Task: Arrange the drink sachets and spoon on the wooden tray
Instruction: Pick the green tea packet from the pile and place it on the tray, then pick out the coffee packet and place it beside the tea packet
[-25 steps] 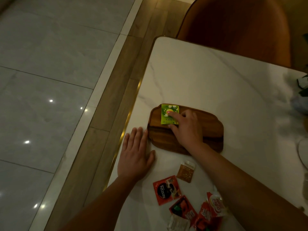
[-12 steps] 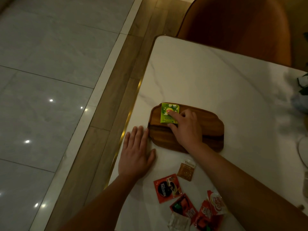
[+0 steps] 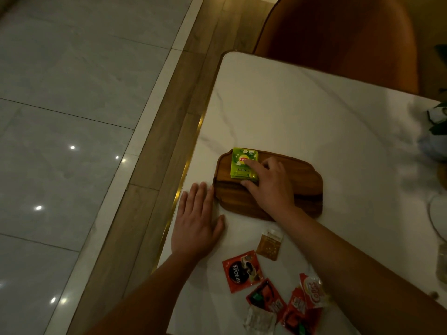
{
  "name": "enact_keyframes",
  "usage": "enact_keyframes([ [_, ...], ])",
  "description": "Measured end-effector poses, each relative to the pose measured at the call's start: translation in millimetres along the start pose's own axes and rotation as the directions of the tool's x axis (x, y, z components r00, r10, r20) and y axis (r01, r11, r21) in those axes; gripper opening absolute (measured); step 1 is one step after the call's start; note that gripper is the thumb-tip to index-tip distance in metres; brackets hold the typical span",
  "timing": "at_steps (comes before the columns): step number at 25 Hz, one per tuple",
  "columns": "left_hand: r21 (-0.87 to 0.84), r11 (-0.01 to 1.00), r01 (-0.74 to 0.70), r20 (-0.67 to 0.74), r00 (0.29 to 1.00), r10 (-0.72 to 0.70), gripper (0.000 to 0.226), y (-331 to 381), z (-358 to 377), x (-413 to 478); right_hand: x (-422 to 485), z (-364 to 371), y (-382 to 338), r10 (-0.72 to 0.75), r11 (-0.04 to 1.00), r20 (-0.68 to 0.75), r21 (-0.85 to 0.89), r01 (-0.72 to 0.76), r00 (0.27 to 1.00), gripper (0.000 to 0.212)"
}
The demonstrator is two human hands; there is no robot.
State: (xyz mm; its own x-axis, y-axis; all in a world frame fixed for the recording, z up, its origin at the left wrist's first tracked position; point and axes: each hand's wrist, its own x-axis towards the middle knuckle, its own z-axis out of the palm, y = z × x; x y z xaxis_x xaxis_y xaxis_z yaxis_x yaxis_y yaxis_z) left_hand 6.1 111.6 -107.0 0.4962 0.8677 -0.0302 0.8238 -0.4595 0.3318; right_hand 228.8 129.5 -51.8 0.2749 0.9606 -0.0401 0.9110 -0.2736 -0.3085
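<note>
A: Head view, the only 1 we have. Which step is this?

B: Placing the green tea sachets (image 3: 243, 164), I'd say. They sit on the far-left corner of the wooden tray (image 3: 302, 187), apparently a small stack. The right hand (image 3: 271, 183) lies over the tray with its forefinger pressing on top of the stack and its thumb against the near edge.

A: So is it gripping them?

B: More pinning and squaring than lifting. The fingers are loosely curled, not clenched. Whether the thumb truly pinches I cannot tell.

A: And the other hand?

B: The left hand (image 3: 197, 215) is flat and open on the white table (image 3: 302, 112), holding nothing, its fingertips just beside the tray's left edge, perhaps steadying it.

A: What remains?

B: Most of it. Near the person, off the tray, lie a small brown sachet (image 3: 269, 245), a red coffee sachet (image 3: 243, 270), and a jumble of more red packets (image 3: 300, 308) at the bottom edge. I see no spoon here.

A: Next move?

B: In my judgement, let go of the green stack without nudging it, then draw the right hand back to the brown sachet, the nearest 1, and lay it beside the green on the bare wood.
</note>
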Motion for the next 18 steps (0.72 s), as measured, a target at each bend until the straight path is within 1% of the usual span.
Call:
enact_keyframes([
  [3,-0.002,1.000,-0.005,0.001,1.000,0.005,0.079,-0.3,0.0,-0.1,-6.9,-4.8,3.8,0.024,0.998,-0.014,0.052,-0.024,1.000,0.056],
  [7,-0.062,0.998,-0.010,0.017,1.000,0.011,0.080,3.9,-10.2,-0.4,-23.9,-25.9,6.9,0.086,0.974,0.005,0.210,-0.085,0.996,0.039],
  [9,-0.175,0.984,0.030,0.032,0.999,-0.025,0.081,4.5,-16.3,-0.7,-42.1,-40.7,14.2,0.146,0.935,0.024,0.324,-0.146,0.989,0.034],
  [10,-0.255,0.964,0.075,0.044,0.997,-0.066,0.081,4.4,-20.3,-1.1,-55.6,-47.5,19.6,0.177,0.913,0.038,0.368,-0.178,0.984,0.033],
  [12,-0.372,0.913,0.167,0.067,0.986,-0.153,0.079,5.7,-30.2,-3.2,-90.5,-60.7,34.3,0.233,0.891,0.062,0.386,-0.238,0.971,0.028],
  [13,-0.387,0.904,0.183,0.060,0.983,-0.173,0.075,5.9,-34.9,-6.9,-109.4,-65.0,42.4,0.258,0.889,0.070,0.373,-0.265,0.964,0.025],
  [15,-0.365,0.921,0.138,0.025,0.990,-0.139,0.063,12.7,-42.3,-24.1,-146.1,-71.0,56.4,0.304,0.881,0.090,0.351,-0.316,0.948,0.021],
  [16,-0.351,0.930,0.106,0.033,0.994,-0.101,0.056,19.9,-44.5,-37.0,-162.8,-72.5,61.4,0.324,0.875,0.108,0.344,-0.341,0.940,0.020],
  [18,-0.329,0.943,0.042,0.105,0.994,-0.008,0.051,37.0,-45.7,-63.4,-191.7,-72.4,67.1,0.349,0.865,0.159,0.324,-0.383,0.923,0.021],
])
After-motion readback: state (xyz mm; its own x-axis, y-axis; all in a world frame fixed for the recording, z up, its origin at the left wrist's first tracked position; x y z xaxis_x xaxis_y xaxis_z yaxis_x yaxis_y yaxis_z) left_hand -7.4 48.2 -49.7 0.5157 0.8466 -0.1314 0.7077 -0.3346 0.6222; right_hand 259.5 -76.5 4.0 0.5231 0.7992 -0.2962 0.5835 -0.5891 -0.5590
